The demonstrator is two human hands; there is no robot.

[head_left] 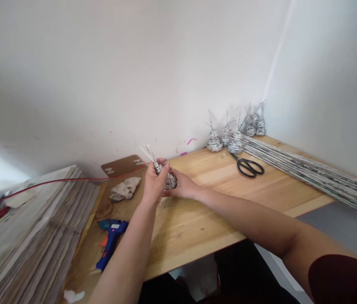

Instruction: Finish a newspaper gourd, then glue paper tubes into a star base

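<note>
Between my two hands is a small gourd-shaped figure woven from newsprint strips (171,182), held tilted above the wooden table, its loose strip ends sticking out at the upper left. My left hand (155,179) closes round its narrow upper part, with the thumb lying along the weave. From the right, my right hand (181,185) wraps the rounded lower part; most of its fingers are hidden behind the figure. To the lower left of my hands lies a blue glue gun (112,242). A crumpled beige cloth (125,188) rests left of my left hand.
Several similar woven figures (214,141) stand at the back right by the wall. Black-handled scissors (250,167) lie before them, beside long rolled paper sticks (295,169). A tall newspaper stack (54,228) fills the left, crossed by a red cord (70,179).
</note>
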